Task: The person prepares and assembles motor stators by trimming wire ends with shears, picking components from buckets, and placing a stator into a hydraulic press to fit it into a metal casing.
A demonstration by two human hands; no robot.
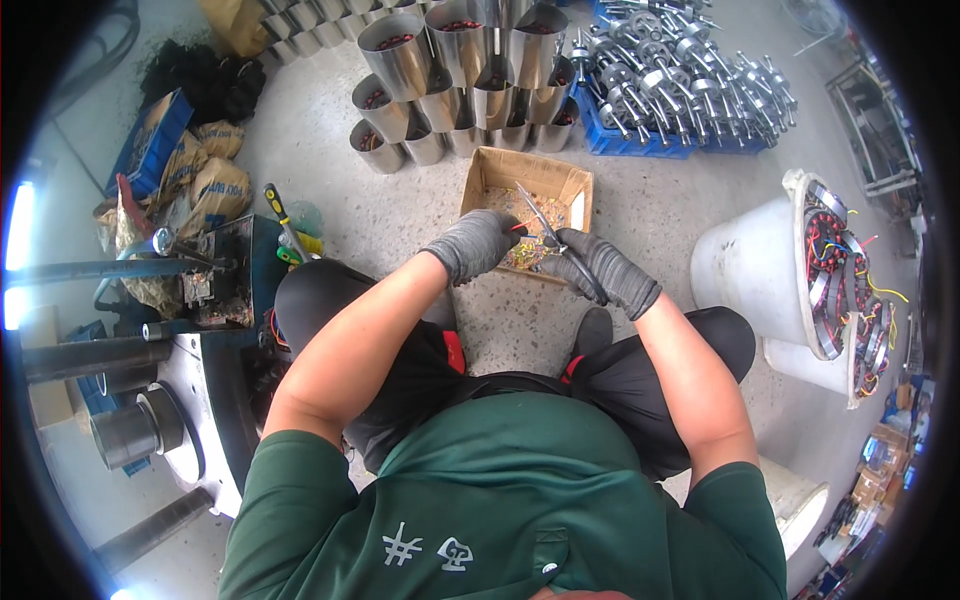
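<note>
The station contained one left hand (470, 247), one right hand (610, 272), one orange wire (525, 225), one pair of scissors (538, 213), one cardboard box (530, 164), one yellow-and-black handle (275, 202), two white tubs (745, 250), and over ten each of metal cylinders (465, 55) and metal shafts (665, 80).

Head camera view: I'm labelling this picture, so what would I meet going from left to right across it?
Blue rectangular crate → tool with a yellow-and-black handle → left hand in a grey fabric glove → right hand in a grey fabric glove → large white round bucket.
</note>
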